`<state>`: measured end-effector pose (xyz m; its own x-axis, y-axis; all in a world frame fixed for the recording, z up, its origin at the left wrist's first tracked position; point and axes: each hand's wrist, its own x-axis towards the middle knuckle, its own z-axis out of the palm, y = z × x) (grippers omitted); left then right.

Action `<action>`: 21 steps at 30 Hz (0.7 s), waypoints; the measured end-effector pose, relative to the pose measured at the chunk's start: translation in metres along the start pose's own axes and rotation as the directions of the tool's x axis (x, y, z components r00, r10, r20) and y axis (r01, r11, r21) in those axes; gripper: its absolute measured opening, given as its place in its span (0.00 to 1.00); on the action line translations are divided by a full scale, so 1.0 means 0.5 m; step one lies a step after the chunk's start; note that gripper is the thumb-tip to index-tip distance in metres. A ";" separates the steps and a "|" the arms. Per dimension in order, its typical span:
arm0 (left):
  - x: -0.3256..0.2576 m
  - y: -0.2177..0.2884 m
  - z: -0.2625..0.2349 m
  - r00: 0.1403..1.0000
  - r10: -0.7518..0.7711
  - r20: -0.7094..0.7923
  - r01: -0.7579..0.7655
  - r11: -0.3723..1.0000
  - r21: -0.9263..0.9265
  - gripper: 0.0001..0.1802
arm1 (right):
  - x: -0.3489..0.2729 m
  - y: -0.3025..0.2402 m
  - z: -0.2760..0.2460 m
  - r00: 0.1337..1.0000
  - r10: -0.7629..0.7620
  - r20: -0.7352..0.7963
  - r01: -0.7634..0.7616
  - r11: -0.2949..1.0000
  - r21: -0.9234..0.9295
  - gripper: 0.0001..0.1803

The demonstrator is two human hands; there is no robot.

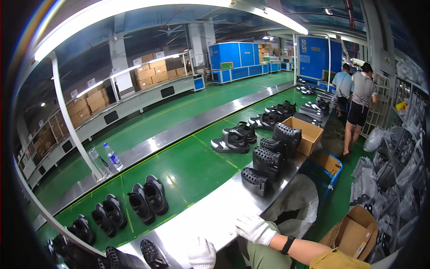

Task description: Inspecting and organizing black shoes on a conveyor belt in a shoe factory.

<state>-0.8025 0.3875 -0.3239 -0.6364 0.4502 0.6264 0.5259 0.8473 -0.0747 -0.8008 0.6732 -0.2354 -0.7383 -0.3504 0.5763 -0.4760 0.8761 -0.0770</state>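
Observation:
My left hand [201, 253], in a white knit glove, rests on the bare metal edge of the bench [210, 215] at the bottom of the view. Its fingers look loosely stretched, with nothing visible in them. My right hand [254, 228], gloved alike, lies at the bench's near edge with its fingers extended and no object held. To the left of my left hand is a black shoe [152, 254] with a knobbly surface. Beyond my right hand, several black shoes with studded soles [255, 180] stand in a stack beside an open cardboard box [304, 132].
Pairs of black-and-grey shoes [155, 197] stand along the green belt [192, 157]. A water bottle [113, 157] is on the far metal rail. At right are a blue-framed cart [333, 172], cardboard [354, 233] and bagged shoes on racks [407, 166]. Two people [358, 94] stand farther off.

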 end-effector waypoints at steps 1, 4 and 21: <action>0.003 0.000 -0.002 1.000 0.015 -0.016 -0.014 0.999 0.028 0.25 | 0.002 -0.001 -0.004 1.000 -0.007 -0.022 0.007 1.000 -0.002 0.15; 0.012 -0.001 -0.015 0.996 0.071 -0.057 -0.068 0.996 0.061 0.24 | 0.007 -0.006 -0.014 1.000 0.012 0.000 -0.012 1.000 0.017 0.15; 0.321 0.166 -0.051 1.000 0.014 -0.003 -0.013 0.754 -0.657 0.16 | -0.053 -0.049 -0.269 0.879 0.291 -0.377 -0.400 0.881 -0.254 0.12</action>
<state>-0.8466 0.5229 -0.2096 -0.6273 0.4615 0.6273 0.7752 0.4478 0.4457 -0.7054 0.7055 -0.1396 -0.6072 0.0714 0.7913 -0.0026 0.9958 -0.0919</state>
